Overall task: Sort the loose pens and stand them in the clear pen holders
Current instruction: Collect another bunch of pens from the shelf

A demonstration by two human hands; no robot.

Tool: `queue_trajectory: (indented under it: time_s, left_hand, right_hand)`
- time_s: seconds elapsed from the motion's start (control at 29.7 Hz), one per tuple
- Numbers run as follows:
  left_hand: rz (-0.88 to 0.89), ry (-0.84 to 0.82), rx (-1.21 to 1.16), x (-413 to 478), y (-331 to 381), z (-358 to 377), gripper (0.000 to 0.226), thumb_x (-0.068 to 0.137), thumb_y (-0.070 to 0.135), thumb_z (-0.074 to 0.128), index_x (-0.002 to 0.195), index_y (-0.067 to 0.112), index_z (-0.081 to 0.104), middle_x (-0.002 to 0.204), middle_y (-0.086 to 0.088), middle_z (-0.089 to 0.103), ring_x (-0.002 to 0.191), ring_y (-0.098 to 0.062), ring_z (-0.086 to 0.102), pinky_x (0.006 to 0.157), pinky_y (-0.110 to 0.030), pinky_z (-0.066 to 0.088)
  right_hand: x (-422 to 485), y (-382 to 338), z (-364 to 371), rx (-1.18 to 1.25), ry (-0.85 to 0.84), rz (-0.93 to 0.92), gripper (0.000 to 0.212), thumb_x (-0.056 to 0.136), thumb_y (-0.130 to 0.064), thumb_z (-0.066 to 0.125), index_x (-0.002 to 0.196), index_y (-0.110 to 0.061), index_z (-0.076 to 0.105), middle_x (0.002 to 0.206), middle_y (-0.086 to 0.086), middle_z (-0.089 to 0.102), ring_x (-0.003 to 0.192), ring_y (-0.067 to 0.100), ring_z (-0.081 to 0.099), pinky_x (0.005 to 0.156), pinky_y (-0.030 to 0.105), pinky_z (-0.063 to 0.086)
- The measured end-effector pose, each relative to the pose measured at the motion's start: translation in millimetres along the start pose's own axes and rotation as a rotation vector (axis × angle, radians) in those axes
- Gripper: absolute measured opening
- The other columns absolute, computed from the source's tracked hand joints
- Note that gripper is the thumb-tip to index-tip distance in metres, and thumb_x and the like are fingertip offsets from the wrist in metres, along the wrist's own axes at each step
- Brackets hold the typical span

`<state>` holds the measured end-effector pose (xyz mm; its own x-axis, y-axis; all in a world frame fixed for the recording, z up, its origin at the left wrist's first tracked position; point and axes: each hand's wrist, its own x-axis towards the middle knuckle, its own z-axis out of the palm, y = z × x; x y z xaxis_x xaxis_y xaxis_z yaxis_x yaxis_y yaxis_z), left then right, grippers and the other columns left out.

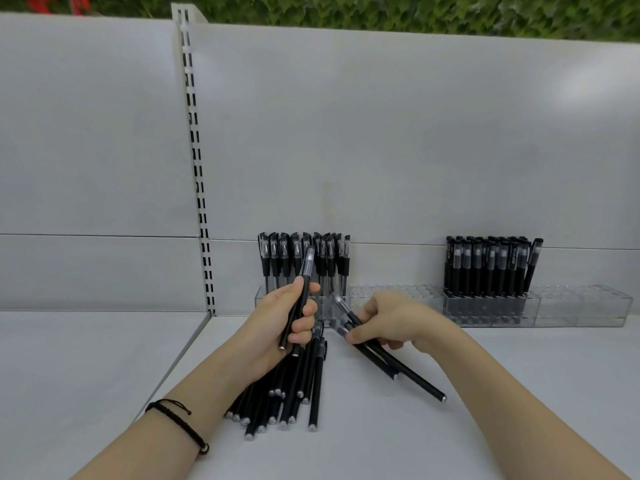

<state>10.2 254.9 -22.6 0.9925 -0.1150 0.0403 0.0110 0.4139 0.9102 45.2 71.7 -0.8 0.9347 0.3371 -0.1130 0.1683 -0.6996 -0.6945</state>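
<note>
A pile of loose black pens (287, 393) lies on the white shelf, fanned out below my left hand. My left hand (280, 323) grips two black pens (304, 278) upright, their clear caps pointing up. To the right, my right hand (388, 320) holds a few black pens (398, 368) slanting down to the right, tips near the shelf. Along the back wall stand clear pen holders (394, 299). One group of capped pens (304, 258) stands at their left end, another group (491, 265) further right.
The shelf surface (485, 393) is white, with a seam and lower shelf section at left (86, 358). A slotted upright rail (197, 168) runs up the back panel. Empty holder cells (581, 303) sit at the far right. A black cord bracelet (180, 420) circles my left wrist.
</note>
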Motion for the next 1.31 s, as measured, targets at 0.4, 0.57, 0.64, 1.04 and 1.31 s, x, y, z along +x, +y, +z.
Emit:
queue_trajectory:
  time_s: [0.4, 0.57, 0.64, 1.04, 1.31]
  left_hand:
    - [-0.052, -0.019, 0.036, -3.6, -5.1, 9.2, 0.025, 0.105, 0.024, 0.036, 0.095, 0.007, 0.049, 0.092, -0.024, 0.072, 0.081, -0.032, 0.072, 0.072, -0.039, 0.061]
    - [-0.105, -0.122, 0.170, -6.4, -7.0, 12.0, 0.040, 0.106, 0.030, 0.032, 0.120, -0.005, 0.046, 0.105, -0.021, 0.072, 0.097, -0.035, 0.070, 0.087, -0.043, 0.055]
    - [-0.103, -0.134, 0.174, -5.9, -9.0, 12.2, 0.045, 0.106, 0.030, 0.032, 0.132, -0.006, 0.041, 0.105, -0.020, 0.071, 0.098, -0.037, 0.070, 0.088, -0.044, 0.055]
    - [-0.069, -0.184, 0.174, -3.7, -15.1, 12.4, 0.023, 0.099, 0.037, 0.045, 0.103, 0.014, 0.042, 0.068, -0.001, 0.047, 0.042, -0.006, 0.029, 0.037, -0.017, 0.026]
    - [0.072, -0.039, 0.095, -1.1, -3.1, 4.1, 0.018, 0.098, 0.028, 0.049, 0.104, 0.011, 0.048, 0.060, 0.003, 0.043, 0.038, -0.003, 0.027, 0.033, -0.014, 0.023]
  right_hand:
    - [4.2, -9.0, 7.3, 0.743, 0.180, -0.215, 0.010, 0.086, -0.018, 0.071, 0.081, -0.012, 0.065, 0.064, -0.002, 0.053, 0.052, 0.007, 0.040, 0.050, 0.022, 0.027]
    - [2.7, -17.6, 16.5, 0.826, 0.283, -0.256, 0.010, 0.088, -0.015, 0.068, 0.095, -0.009, 0.065, 0.056, -0.008, 0.055, 0.047, 0.005, 0.038, 0.041, 0.017, 0.028]
    - [3.0, -18.5, 17.0, 0.831, 0.305, -0.279, 0.010, 0.089, -0.014, 0.068, 0.096, -0.008, 0.062, 0.053, -0.009, 0.056, 0.045, 0.005, 0.038, 0.039, 0.016, 0.027]
    - [3.6, -18.5, 18.1, 0.758, 0.282, -0.234, 0.018, 0.084, -0.014, 0.073, 0.095, -0.013, 0.058, 0.050, -0.015, 0.057, 0.040, -0.003, 0.045, 0.040, 0.012, 0.031]
    - [2.5, -15.7, 10.4, 0.757, 0.297, -0.204, 0.029, 0.085, -0.036, 0.070, 0.095, -0.009, 0.067, 0.080, -0.001, 0.065, 0.051, 0.008, 0.040, 0.042, 0.019, 0.026]
